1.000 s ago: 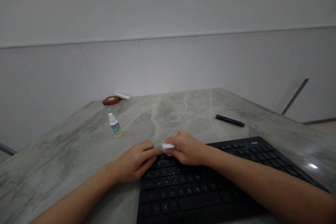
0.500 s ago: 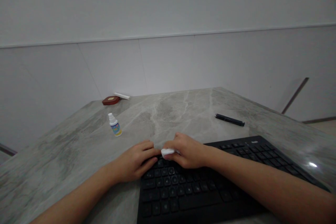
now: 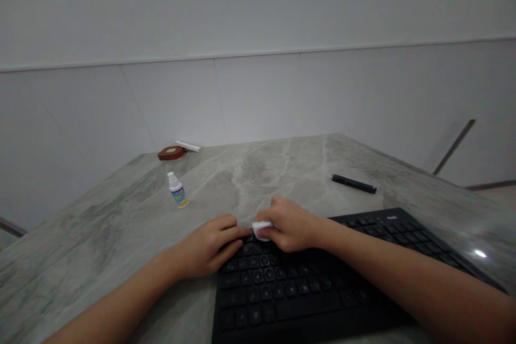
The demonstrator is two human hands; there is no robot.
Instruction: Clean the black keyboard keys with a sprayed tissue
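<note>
The right hand [image 3: 292, 226] is curled over the far left corner of the black keyboard [image 3: 322, 290], its fingers pinching a small white wad [image 3: 262, 227] that looks like a cotton pad or folded tissue and pressing it down on the top row of keys; the left hand [image 3: 209, 247] lies flat beside it, fingers together and stretched along the keyboard's left edge, fingertips on the corner as if to brace the board against sliding; the two hands are almost touching. By my reading the step in hand is wiping the keys, begun at the far left corner; the rest of the keyboard, which runs off to the right under the right forearm, looks not yet reached. The next move, as I judge it, calls for drawing the wad along the key rows with light, even pressure while the left hand holds the board steady; the gaps between keys would need the wad's edge rather than its flat. A small white dropper bottle [image 3: 177, 191] with a coloured label stands upright on the grey marble table [image 3: 121, 236], well apart to the left; a black pen [image 3: 353, 184] lies beyond the keyboard; a brown dish [image 3: 171, 153] and a white strip [image 3: 187, 146] sit near the wall.
</note>
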